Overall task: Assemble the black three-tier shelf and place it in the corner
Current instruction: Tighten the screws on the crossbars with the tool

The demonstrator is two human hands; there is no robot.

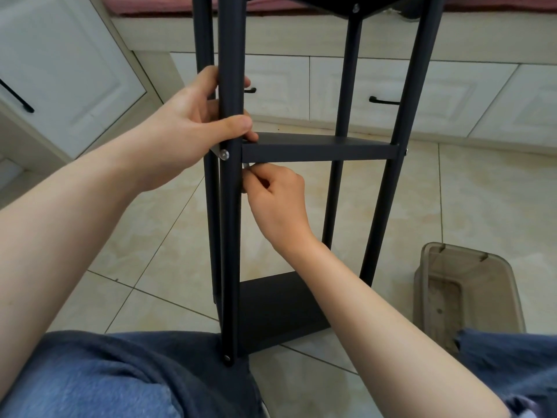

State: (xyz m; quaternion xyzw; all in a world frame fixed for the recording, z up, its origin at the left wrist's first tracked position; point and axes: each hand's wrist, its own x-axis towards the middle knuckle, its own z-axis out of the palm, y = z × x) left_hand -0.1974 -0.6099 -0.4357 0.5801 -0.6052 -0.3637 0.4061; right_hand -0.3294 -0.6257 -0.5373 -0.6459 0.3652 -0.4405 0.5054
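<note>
Seated view over denim knees (pixel 90 378). The black shelf (pixel 361 182) stands upright on the tile floor (pixel 470 200) just ahead of the knees, with its bottom tier (pixel 277 312) close to them. The right hand (pixel 277 200), fingers curled, pinches a small silver key (pixel 246 166) held just under the middle tier (pixel 316 147), beside the near post (pixel 230 236). The left hand (pixel 187 122) is wrapped round that post above a silver screw (pixel 224 154), thumb across its front. A clear brown bin (pixel 497 273) sits on the floor to the right. White cabinets (pixel 331 86) with black handles run behind the shelf.
</note>
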